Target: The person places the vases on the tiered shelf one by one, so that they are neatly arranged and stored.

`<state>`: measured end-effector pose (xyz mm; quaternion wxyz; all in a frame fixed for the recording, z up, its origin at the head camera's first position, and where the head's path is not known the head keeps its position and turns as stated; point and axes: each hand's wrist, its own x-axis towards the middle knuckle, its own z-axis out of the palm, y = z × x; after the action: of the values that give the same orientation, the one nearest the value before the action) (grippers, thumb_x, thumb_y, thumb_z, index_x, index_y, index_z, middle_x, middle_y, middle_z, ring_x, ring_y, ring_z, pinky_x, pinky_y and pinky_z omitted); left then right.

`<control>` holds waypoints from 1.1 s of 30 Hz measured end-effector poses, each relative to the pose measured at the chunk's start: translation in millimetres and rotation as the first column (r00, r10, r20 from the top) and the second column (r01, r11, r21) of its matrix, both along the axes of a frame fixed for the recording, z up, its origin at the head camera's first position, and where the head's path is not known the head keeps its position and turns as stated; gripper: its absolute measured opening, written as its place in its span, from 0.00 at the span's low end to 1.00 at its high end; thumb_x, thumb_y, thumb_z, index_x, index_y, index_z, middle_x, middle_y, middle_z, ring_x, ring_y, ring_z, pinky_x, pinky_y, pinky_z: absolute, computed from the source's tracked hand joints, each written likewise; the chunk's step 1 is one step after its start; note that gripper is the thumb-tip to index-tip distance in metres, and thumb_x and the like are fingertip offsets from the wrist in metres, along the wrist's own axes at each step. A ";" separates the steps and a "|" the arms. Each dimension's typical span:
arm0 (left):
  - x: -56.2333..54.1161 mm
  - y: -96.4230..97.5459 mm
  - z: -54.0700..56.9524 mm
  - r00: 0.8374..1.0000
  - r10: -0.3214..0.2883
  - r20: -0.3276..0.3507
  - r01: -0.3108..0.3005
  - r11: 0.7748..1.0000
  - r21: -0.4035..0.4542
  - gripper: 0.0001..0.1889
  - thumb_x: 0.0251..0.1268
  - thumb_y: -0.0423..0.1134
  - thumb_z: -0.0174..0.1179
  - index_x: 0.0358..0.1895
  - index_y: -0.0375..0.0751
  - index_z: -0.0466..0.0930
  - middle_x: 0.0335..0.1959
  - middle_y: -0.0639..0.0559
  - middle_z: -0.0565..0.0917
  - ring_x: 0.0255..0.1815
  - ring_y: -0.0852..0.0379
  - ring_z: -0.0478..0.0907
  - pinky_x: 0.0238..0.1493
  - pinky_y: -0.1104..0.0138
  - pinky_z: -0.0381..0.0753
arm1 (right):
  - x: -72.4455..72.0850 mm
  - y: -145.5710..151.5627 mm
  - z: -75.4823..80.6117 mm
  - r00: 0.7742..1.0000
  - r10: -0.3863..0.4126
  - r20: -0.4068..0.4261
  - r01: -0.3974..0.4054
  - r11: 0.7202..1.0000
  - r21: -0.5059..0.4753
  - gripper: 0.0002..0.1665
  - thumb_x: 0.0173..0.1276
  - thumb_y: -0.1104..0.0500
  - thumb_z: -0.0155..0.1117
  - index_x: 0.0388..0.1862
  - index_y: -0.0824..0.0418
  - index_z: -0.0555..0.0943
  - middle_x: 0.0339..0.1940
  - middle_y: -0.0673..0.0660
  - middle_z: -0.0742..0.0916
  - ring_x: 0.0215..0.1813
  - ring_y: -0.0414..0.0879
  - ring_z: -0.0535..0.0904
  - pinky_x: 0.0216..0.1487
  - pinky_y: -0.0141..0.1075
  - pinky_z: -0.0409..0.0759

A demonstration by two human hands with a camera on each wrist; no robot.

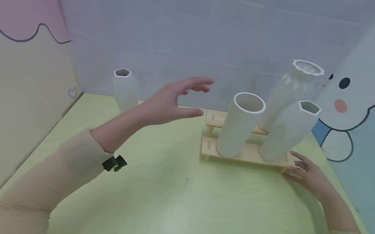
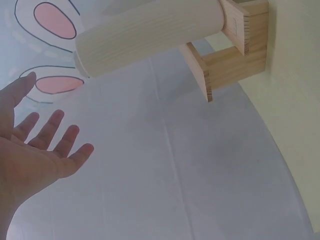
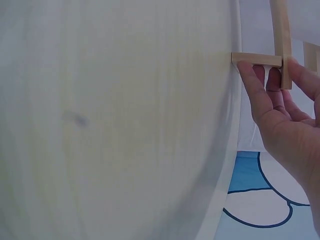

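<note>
My left hand (image 1: 170,104) is raised left of a white cylindrical vase (image 1: 237,131), thumb and fingers spread apart with nothing between them. In the left wrist view that hand (image 2: 37,157) shows its palm below the vase's mouth end. The vase stands on the lower step of a two-step wooden stand (image 1: 209,146), beside a faceted white vase (image 1: 284,135) that has an angular mouth. Low at the stand's right end, my right hand (image 1: 313,180) holds the corner. The right wrist view has thumb and fingertips around the stand's wooden end (image 3: 257,59).
A tall white vase with a ruffled rim (image 1: 284,94) stands on the upper step, behind the faceted one. Another angular-mouthed vase (image 1: 125,90) is at the back left, partly covered by my left forearm. Cloth walls with cartoon drawings (image 1: 341,105) border the pale table (image 1: 172,206).
</note>
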<state>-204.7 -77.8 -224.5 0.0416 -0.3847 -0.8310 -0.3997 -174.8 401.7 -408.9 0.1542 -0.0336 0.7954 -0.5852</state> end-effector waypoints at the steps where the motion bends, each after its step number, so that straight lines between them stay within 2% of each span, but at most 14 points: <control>1: 1.4 -4.0 -1.8 1.000 0.012 -0.003 -0.012 1.000 0.004 0.35 0.59 0.44 0.65 0.69 0.59 0.61 0.60 0.62 0.75 0.63 0.66 0.67 0.65 0.61 0.64 | -0.4 0.0 -0.1 1.000 -0.006 0.000 0.006 1.000 0.000 0.44 0.72 0.60 0.54 0.76 0.61 0.40 0.52 0.45 0.71 0.48 0.32 0.78 0.49 0.34 0.81; 7: 5.2 -27.3 -13.0 0.995 0.084 -0.047 -0.083 0.996 0.029 0.35 0.58 0.43 0.67 0.69 0.59 0.63 0.61 0.62 0.74 0.63 0.65 0.67 0.66 0.60 0.64 | 0.4 2.1 -1.0 1.000 -0.010 -0.001 0.010 0.999 -0.046 0.44 0.72 0.62 0.54 0.76 0.61 0.41 0.51 0.45 0.72 0.48 0.34 0.79 0.49 0.34 0.81; 11: 5.0 -42.0 -20.3 0.986 0.147 -0.082 -0.144 0.989 0.043 0.35 0.57 0.44 0.67 0.69 0.62 0.63 0.62 0.65 0.72 0.65 0.65 0.64 0.67 0.60 0.61 | 2.8 3.5 1.6 1.000 -0.008 -0.001 0.008 1.000 -0.019 0.43 0.72 0.61 0.54 0.77 0.59 0.42 0.51 0.43 0.72 0.48 0.33 0.78 0.49 0.32 0.81; 14: 4.8 -52.9 -24.7 0.975 0.198 -0.101 -0.194 0.980 0.050 0.36 0.57 0.46 0.67 0.68 0.66 0.62 0.62 0.66 0.71 0.67 0.65 0.62 0.68 0.59 0.60 | 4.0 3.1 4.4 1.000 -0.010 0.006 0.009 1.000 0.021 0.43 0.72 0.59 0.54 0.77 0.57 0.42 0.51 0.42 0.71 0.49 0.31 0.77 0.49 0.32 0.80; 18: 3.7 -66.3 -30.7 0.957 0.261 -0.122 -0.258 0.965 0.043 0.36 0.56 0.47 0.67 0.68 0.68 0.61 0.64 0.65 0.70 0.69 0.64 0.60 0.68 0.56 0.60 | 5.1 3.2 3.3 1.000 -0.016 0.007 0.016 1.000 -0.012 0.43 0.72 0.61 0.54 0.77 0.58 0.42 0.50 0.42 0.73 0.48 0.32 0.78 0.49 0.32 0.81; 24: 3.2 -85.5 -40.3 0.926 0.348 -0.147 -0.342 0.937 0.067 0.37 0.55 0.42 0.69 0.68 0.62 0.64 0.65 0.60 0.70 0.68 0.59 0.62 0.69 0.56 0.60 | 6.5 3.7 0.9 1.000 -0.007 -0.012 0.006 1.000 -0.022 0.42 0.72 0.62 0.53 0.76 0.61 0.41 0.49 0.41 0.74 0.48 0.32 0.78 0.48 0.32 0.81; 28: 0.6 -97.6 -44.8 0.910 0.390 -0.139 -0.383 0.921 0.076 0.37 0.55 0.41 0.69 0.69 0.60 0.63 0.67 0.58 0.68 0.69 0.56 0.61 0.69 0.54 0.58 | 6.3 3.4 0.8 1.000 -0.011 -0.012 0.011 1.000 -0.017 0.43 0.72 0.62 0.53 0.76 0.61 0.41 0.50 0.41 0.74 0.48 0.32 0.78 0.48 0.32 0.81; 33: -5.2 -111.3 -53.1 0.898 0.424 -0.114 -0.415 0.905 0.093 0.38 0.55 0.38 0.68 0.70 0.60 0.62 0.68 0.55 0.66 0.70 0.53 0.58 0.69 0.50 0.57 | 5.7 4.0 0.3 1.000 -0.022 -0.007 0.022 0.999 -0.027 0.44 0.72 0.61 0.55 0.76 0.60 0.41 0.50 0.42 0.73 0.48 0.32 0.78 0.49 0.32 0.81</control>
<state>-209.9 -189.2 -277.6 0.1940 -0.2204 -0.8761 -0.3825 -169.1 405.7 -408.6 0.1443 -0.0291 0.7882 -0.5976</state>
